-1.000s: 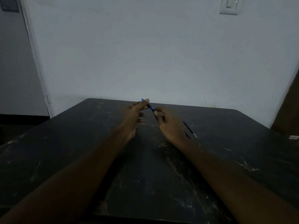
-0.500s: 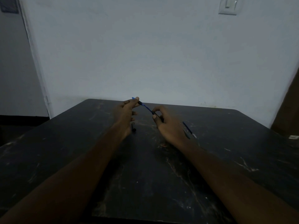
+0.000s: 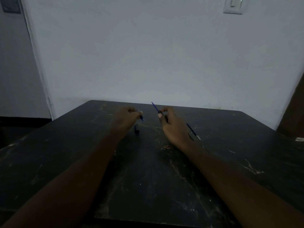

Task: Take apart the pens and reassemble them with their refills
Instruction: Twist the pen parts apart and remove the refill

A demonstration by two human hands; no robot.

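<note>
**Now apart: barrel on the left, refill on the right**

Over the dark bench (image 3: 148, 178), the left hand (image 3: 126, 117) has its grip curled round a blue barrel (image 3: 141, 117). Only a short end of the barrel shows, poking right and slightly down; the rest is hidden in the fist. Just below it a small black piece (image 3: 136, 130), probably a cap, lies on the bench.

The right hand (image 3: 174, 127) has its grip pinching a thin blue refill (image 3: 155, 108) between thumb and forefinger, near its lower end. The refill's long axis runs diagonally, with the free end pointing up and to the left, toward the wall. Beside the right wrist a second pen (image 3: 191, 130) lies flat, slanting from far-left to near-right.

To rejoin the parts well, the person would likely swing the refill until its axis lines up with the barrel's open end. Pinching close to the entering end should keep the thin rod from bowing. It should then slide straight in, not at an angle.
</note>
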